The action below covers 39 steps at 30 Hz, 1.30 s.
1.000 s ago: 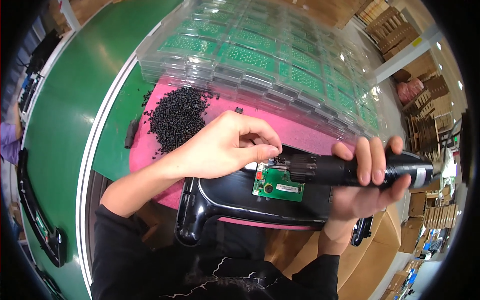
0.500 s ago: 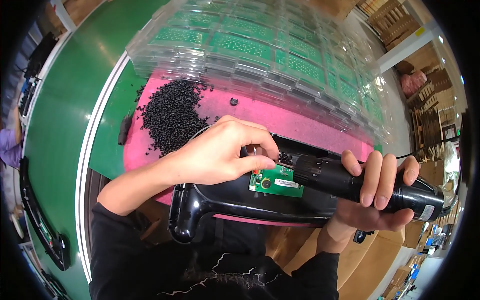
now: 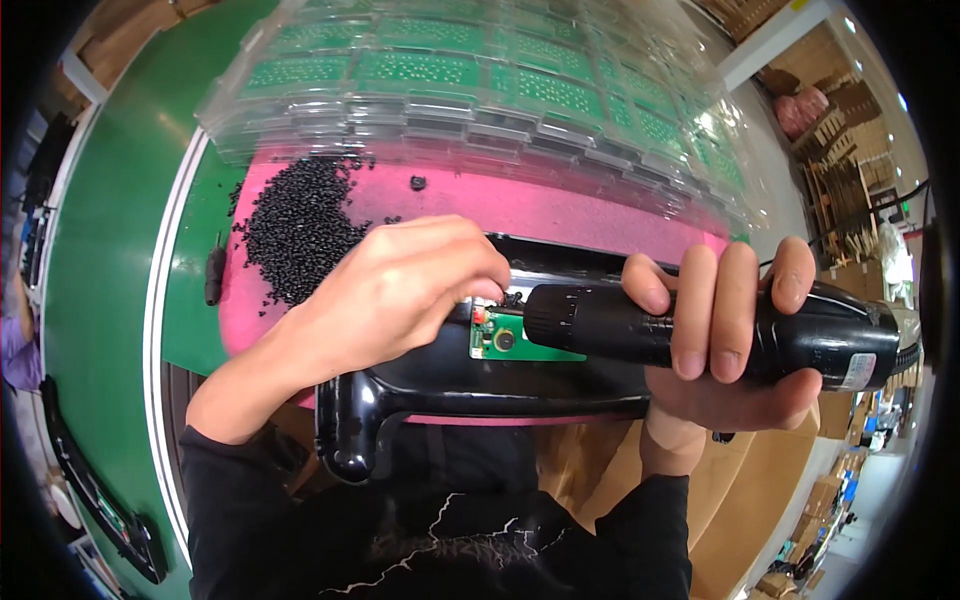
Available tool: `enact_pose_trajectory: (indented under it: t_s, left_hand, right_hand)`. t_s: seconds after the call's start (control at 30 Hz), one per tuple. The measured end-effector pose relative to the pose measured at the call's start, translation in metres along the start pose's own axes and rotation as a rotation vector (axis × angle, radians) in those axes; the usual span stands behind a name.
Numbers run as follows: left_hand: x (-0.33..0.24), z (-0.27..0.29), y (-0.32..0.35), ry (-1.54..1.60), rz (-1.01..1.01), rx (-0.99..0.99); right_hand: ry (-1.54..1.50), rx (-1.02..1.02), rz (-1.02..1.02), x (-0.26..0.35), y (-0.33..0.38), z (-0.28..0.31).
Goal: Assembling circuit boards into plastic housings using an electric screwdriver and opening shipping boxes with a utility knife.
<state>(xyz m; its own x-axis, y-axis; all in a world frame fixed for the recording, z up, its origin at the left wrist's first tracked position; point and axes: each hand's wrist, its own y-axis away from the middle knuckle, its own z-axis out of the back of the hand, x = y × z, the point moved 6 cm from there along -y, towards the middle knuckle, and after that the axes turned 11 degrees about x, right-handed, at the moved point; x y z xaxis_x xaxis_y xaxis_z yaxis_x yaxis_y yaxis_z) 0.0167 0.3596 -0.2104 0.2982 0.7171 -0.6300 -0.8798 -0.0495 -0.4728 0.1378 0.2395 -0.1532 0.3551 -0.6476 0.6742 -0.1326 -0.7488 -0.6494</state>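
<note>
My right hand (image 3: 725, 320) is wrapped round a black electric screwdriver (image 3: 600, 325), which lies nearly level with its nose pointing left. Close to that nose, my left hand (image 3: 415, 285) has thumb and fingertips pinched together; what they hold, if anything, is hidden. Beneath both hands is a green circuit board (image 3: 540, 350) with a round dark component, set in a glossy black plastic housing (image 3: 470, 388). A few small black screws (image 3: 512, 299) lie beside the board, between the fingertips and the screwdriver. The screwdriver covers part of the board.
A heap of small black screws (image 3: 295, 235) lies on the pink mat (image 3: 390, 190). Left of it is a small dark hand screwdriver (image 3: 214, 270). Stacked clear trays (image 3: 420, 110) with green boards stand along the back. Another long black housing (image 3: 95, 480) rests at far left, near a person's purple sleeve (image 3: 20, 350).
My view has shifted, so the scene sits further left. The screwdriver, still in my right hand, now covers more of the board. My left hand stays pinched by its nose.
</note>
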Motion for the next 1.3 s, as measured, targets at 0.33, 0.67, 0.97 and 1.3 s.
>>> enact_pose_trajectory:
  t_s: [0.33,0.67,0.97,1.3]
  left_hand:
    - [0.006,-0.016,-0.001,0.094,0.061,0.16]
    - [0.007,-0.032,0.005,-0.052,-0.03,0.386]
    - [0.012,-0.035,0.007,-0.076,0.079,0.449]
    - [0.013,-0.032,0.008,-0.044,0.18,0.431]
  right_hand:
    - [0.465,-0.155,-0.111,0.021,0.018,0.025]
    - [0.527,-0.177,-0.153,0.006,0.021,0.035]
    - [0.504,-0.138,-0.255,0.0,0.014,0.042]
    - [0.537,-0.152,-0.224,-0.01,0.015,0.032]
